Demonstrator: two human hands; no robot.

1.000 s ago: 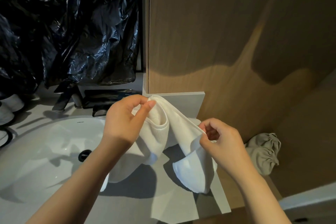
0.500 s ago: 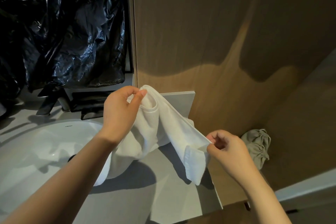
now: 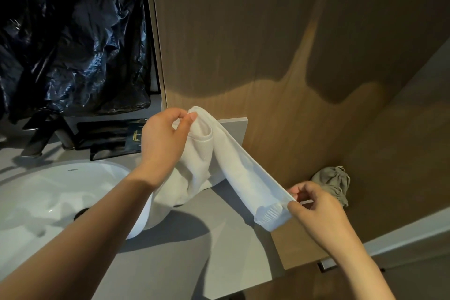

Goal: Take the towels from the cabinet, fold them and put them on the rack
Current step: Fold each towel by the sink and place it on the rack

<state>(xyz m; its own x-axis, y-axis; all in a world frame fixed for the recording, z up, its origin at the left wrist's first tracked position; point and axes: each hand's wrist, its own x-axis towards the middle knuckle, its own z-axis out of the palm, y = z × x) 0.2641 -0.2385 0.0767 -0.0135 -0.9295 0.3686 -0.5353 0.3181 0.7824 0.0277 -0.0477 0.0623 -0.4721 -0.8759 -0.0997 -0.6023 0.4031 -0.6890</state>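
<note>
Towel (image 3: pixel 233 168) stretched between left hand (image 3: pixel 163 146) and right hand (image 3: pixel 316 212), fingers pinching both ends.

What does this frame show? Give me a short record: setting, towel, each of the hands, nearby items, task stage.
setting: grey countertop with white sink, wooden panel behind
towel: white towel, stretched between both hands above the counter, loose part hanging at the left
left hand: left hand pinches the upper end
right hand: right hand pinches the lower corner
nearby: black plastic bag, grey pouch
stage: not folded; no rack in view
</note>
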